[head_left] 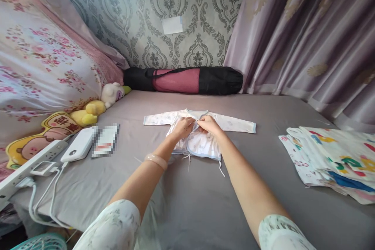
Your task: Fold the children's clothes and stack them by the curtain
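Observation:
A small white baby shirt [202, 146] with blue trim and a faint print lies face up on the grey sheet, both sleeves stretched out sideways. Thin tie strings hang from its lower edge. My left hand [185, 127] is at the middle of the chest, fingers bent and pinched at the front edge. Close beside it, my right hand [208, 124] pinches the same front opening just below the neckline. The fingertips nearly meet, and what lies exactly between them is too small to make out. A pale bangle [156, 161] circles my left wrist.
Folded printed cloths [331, 160] are stacked at the right. On the left are a power strip [35, 172], a white power bank [79, 144] with cables, a blurred packet [105, 140] and plush toys [88, 113]. A black and pink rolled bag [181, 81] lies along the wall.

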The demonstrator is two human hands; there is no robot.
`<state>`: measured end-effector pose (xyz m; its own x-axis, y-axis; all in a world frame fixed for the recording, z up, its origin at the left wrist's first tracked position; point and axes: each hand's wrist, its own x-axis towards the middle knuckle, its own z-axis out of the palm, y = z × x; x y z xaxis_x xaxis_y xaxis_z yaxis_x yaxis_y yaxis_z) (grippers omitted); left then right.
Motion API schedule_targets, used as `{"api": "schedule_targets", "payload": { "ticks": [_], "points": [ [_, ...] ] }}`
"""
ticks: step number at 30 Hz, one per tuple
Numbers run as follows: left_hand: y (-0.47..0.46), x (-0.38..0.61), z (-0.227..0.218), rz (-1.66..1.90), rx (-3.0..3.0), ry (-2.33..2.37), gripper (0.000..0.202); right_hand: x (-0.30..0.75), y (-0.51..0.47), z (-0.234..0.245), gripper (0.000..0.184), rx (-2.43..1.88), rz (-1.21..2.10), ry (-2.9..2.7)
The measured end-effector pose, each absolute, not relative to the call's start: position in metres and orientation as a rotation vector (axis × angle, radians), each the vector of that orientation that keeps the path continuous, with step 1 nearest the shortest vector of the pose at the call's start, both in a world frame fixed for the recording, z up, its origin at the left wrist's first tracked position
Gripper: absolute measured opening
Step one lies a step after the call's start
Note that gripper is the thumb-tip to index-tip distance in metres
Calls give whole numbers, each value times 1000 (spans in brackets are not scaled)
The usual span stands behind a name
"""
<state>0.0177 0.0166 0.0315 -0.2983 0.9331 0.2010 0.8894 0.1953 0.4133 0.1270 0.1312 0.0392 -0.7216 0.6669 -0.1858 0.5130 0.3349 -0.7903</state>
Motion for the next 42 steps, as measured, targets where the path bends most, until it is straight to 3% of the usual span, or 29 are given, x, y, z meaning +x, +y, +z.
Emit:
{"api": "schedule_targets", "payload": {
  "ticks": [6,11,14,23,27,33,42],
  "points": [
    [9,23,29,352,1722,2483,46,123,136,31,10,-1085,1454,-2318],
    [14,14,27,97,1741,2371,61,119,134,30,18,-1044,1526,-2326],
    [14,8,38,120,1641,2294,70,119,132,28,18,-1045,1491,-2364],
    [15,5,48,782,1371,2286,48,127,118,46,22,-833,926,-2744],
    [17,32,49,651,1566,2503,40,134,136,56,25,-804,1106,-2760],
    [-1,56,40,268,2020,2366,46,146,156,47,37,-994,523,-2625],
    [-5,47,21,234,1842,2416,62,136,147,13,55,-953,346,-2848]
  ]
}}
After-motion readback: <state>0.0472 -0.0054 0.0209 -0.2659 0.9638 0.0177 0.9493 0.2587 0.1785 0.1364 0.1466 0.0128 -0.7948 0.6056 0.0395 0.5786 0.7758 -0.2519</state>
